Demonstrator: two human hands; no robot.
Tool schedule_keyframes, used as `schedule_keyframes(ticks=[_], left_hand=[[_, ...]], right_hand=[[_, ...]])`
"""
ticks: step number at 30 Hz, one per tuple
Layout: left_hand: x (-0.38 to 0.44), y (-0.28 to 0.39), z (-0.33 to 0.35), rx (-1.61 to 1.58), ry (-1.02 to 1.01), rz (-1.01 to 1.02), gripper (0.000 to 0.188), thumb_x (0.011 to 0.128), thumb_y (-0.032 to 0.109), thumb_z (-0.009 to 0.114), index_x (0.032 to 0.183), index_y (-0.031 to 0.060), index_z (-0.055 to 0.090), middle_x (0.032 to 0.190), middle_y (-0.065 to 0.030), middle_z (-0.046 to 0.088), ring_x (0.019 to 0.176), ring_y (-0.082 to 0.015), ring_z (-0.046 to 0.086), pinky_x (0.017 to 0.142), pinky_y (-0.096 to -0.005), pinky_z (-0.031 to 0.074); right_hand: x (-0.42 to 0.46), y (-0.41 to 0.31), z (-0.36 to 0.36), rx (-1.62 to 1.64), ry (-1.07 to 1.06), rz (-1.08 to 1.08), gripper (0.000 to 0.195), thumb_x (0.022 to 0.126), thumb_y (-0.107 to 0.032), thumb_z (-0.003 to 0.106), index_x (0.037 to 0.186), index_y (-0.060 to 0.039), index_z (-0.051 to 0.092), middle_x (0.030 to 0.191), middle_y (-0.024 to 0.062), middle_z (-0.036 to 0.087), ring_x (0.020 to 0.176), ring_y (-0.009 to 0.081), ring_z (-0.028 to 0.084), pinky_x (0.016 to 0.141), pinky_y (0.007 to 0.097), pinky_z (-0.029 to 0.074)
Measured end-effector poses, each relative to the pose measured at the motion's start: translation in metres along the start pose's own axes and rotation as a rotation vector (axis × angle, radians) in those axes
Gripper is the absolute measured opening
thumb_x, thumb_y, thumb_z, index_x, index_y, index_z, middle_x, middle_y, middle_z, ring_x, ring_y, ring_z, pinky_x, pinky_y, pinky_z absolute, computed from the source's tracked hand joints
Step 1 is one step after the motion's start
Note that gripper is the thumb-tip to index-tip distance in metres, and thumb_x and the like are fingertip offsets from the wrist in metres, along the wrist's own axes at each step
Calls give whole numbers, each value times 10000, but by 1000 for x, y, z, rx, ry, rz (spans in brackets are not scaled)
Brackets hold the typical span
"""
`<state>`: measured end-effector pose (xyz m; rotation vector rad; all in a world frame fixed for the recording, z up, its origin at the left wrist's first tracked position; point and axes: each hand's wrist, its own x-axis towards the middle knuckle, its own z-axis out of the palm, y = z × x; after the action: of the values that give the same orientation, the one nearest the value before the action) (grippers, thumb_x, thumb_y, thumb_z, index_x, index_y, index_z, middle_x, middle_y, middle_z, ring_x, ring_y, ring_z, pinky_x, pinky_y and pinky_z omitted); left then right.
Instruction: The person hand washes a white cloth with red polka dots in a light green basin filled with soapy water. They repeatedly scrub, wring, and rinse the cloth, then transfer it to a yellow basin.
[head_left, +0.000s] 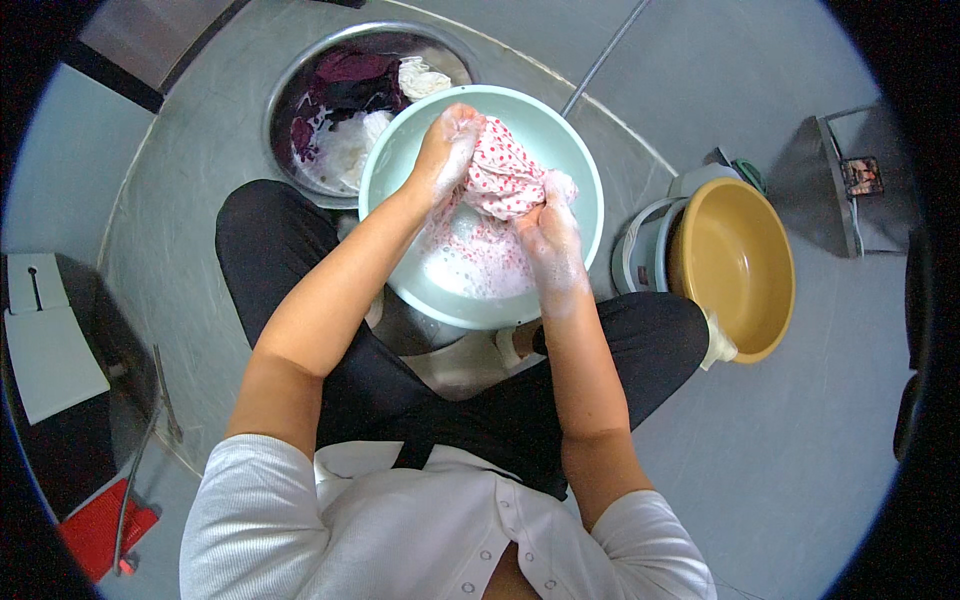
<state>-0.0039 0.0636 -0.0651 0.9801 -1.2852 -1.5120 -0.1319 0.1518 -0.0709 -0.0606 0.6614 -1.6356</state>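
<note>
A white cloth with red dots (504, 169) is stretched between my two soapy hands above a pale green plastic basin (592, 210). My left hand (451, 146) grips its upper left part, the fingers closed on the fabric. Lather coats my right hand (551, 225), which holds the cloth's lower right part. Below the hands, more of the dotted fabric lies in sudsy water (476, 274) in the basin; how far the cloth reaches under the foam cannot be told.
Behind the basin at the upper left, a steel basin (274, 124) holds dark purple and white wet cloths. A yellow plastic basin (784, 277) leans by several containers at the right. A metal pole (607, 56) stands beyond. A red mat (105, 529) lies lower left.
</note>
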Motion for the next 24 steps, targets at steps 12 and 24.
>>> schedule_keyframes(ticks=[12,24], left_hand=[[-22,41,3,-34,-367,-354,313,820,265,611,1003,16,559,896,-60,606,818,-133,576,737,-260,463],[-1,31,-14,-437,4,-212,192,874,200,540,910,14,507,827,-78,578,713,-148,566,669,-275,482]], right_hand=[[-15,-8,-5,-352,-229,-34,426,821,-64,544,1214,17,403,1155,142,502,1051,210,517,877,332,444],[-20,-34,21,-579,-53,53,441,844,-283,580,1121,53,512,1031,130,598,921,195,581,811,294,445]])
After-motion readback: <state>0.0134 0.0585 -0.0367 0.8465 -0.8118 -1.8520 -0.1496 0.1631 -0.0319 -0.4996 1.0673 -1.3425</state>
